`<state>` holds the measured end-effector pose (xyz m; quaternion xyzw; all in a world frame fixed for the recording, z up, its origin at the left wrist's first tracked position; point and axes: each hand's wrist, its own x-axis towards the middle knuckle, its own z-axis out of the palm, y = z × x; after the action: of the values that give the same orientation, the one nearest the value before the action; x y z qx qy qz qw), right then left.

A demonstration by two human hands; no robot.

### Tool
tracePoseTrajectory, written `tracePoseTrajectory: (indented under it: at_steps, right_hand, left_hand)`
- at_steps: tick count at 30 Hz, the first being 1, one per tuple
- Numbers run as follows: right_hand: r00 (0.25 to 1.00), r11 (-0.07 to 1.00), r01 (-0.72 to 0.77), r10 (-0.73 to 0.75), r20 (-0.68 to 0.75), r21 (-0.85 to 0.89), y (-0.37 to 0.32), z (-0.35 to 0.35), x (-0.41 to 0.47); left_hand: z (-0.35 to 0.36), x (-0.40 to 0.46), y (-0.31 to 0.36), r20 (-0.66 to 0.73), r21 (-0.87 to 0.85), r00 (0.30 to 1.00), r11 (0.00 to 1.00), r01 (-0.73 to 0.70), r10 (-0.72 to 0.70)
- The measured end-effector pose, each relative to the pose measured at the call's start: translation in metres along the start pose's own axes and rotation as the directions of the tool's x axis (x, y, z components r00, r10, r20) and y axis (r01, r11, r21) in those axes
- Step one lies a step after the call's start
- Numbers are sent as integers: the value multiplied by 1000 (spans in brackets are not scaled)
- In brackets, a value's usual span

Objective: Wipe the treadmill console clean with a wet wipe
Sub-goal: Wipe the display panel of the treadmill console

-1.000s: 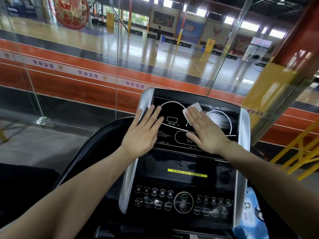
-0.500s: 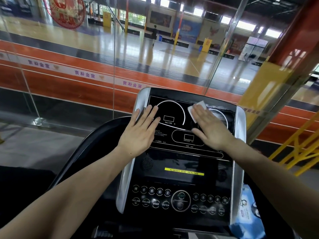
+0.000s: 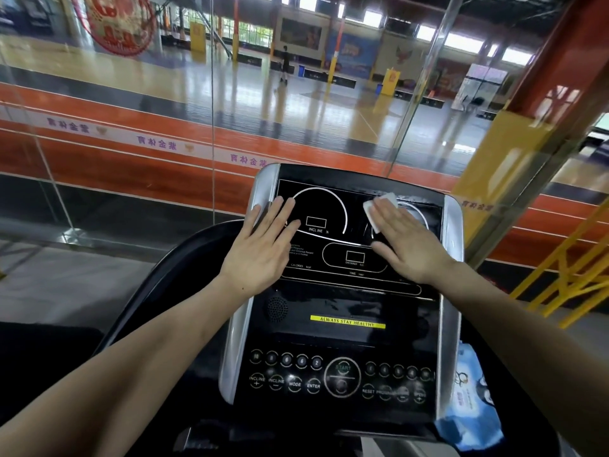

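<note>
The black treadmill console (image 3: 342, 311) with silver side rails fills the middle of the view. My right hand (image 3: 408, 242) lies flat on the upper right display panel, pressing a white wet wipe (image 3: 379, 206) against it; the wipe sticks out past my fingertips. My left hand (image 3: 263, 245) rests flat with fingers spread on the upper left of the panel, beside the INCLINE dial, holding nothing. Wet streaks show on the glossy panel near the wipe.
A blue wet-wipe packet (image 3: 471, 410) sits at the console's lower right. Below the display are a yellow label and rows of round buttons (image 3: 339, 377). A glass wall (image 3: 211, 127) stands just behind the console, and yellow railings (image 3: 566, 268) are at the right.
My right hand has slid the wipe to the right and slightly up across the upper display. My left hand has stayed flat on the left side of the panel.
</note>
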<state>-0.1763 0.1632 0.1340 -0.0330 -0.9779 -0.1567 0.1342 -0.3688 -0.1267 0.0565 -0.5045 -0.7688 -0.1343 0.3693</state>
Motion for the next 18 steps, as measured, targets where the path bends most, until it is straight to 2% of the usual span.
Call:
tracePoseTrajectory:
  at_steps: [3, 7, 11, 13, 16, 18]
  right_hand:
    - [1000, 999, -11, 11, -2, 45, -17, 13, -14]
    - [978, 980, 197, -199, 57, 40, -43, 40, -81]
    - [943, 947, 321, -321, 91, 13, -25, 37, -79]
    - [964, 965, 261, -261, 52, -8, -4, 27, -53]
    - [997, 996, 79, -79, -10, -38, 27, 6, -13]
    - [999, 999, 34, -35, -26, -35, 32, 3, -2]
  left_hand:
    - [-3, 1, 0, 13, -14, 1000, 1000, -2, 3]
    - [-5, 3, 1, 27, -27, 999, 999, 19, -18]
    - [-8, 4, 1, 41, -34, 999, 999, 8, -6]
    - [-12, 7, 4, 54, -31, 999, 1000, 6, -5]
    - [-16, 20, 18, 71, -40, 997, 999, 25, -22]
    - [-20, 35, 30, 93, -61, 995, 997, 41, -35]
